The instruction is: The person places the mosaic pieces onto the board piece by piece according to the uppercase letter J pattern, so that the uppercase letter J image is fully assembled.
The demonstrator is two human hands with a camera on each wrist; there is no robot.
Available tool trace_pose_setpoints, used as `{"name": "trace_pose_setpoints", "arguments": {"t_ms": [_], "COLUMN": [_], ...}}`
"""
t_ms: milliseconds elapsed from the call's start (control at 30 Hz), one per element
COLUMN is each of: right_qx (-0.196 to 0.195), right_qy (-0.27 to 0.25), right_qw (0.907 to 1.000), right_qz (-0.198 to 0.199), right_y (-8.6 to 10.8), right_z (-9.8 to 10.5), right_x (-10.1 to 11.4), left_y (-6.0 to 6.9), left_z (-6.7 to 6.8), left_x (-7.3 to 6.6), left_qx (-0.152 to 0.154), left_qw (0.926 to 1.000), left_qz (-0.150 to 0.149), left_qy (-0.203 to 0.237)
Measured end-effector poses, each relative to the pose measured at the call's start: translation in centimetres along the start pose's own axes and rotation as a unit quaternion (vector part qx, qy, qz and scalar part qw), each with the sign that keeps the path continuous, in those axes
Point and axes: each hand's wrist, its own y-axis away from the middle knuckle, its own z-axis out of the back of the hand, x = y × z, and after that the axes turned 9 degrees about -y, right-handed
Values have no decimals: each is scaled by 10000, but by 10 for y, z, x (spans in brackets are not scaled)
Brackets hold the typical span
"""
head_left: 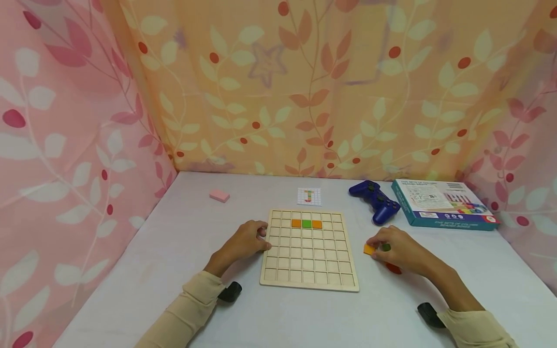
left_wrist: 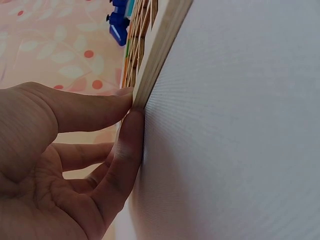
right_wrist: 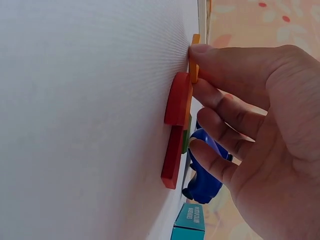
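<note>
Head view: a blue controller (head_left: 375, 202), teal-edged box (head_left: 444, 204), gridded card (head_left: 309, 196) and pink block (head_left: 219, 195) lie toward the back of the white surface (head_left: 313, 319); 2 red pieces (right_wrist: 177, 100) crowd the right hand (head_left: 402, 249). Its fingers pinch a flat orange tile (head_left: 369, 249), right of the pale wooden board (head_left: 307, 253). The left hand (head_left: 244, 240) has its fingers gripping the board's left edge; 2 orange squares (head_left: 296, 223) flank 1 green square (head_left: 306, 224).
</note>
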Motion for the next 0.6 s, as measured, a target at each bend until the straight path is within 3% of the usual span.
{"name": "trace_pose_setpoints", "arguments": {"t_ms": [400, 600], "right_qx": [7, -71], "right_qy": [-10, -32], "right_qw": [10000, 9998], "right_qz": [62, 193], "right_y": [-4, -15], "right_z": [1, 0], "right_x": [5, 11], "left_y": [1, 1], "left_z": [0, 1], "left_x": [-2, -2], "left_qx": [-13, 8], "left_qw": [9999, 10000], "left_qz": [105, 63], "left_qy": [15, 15]}}
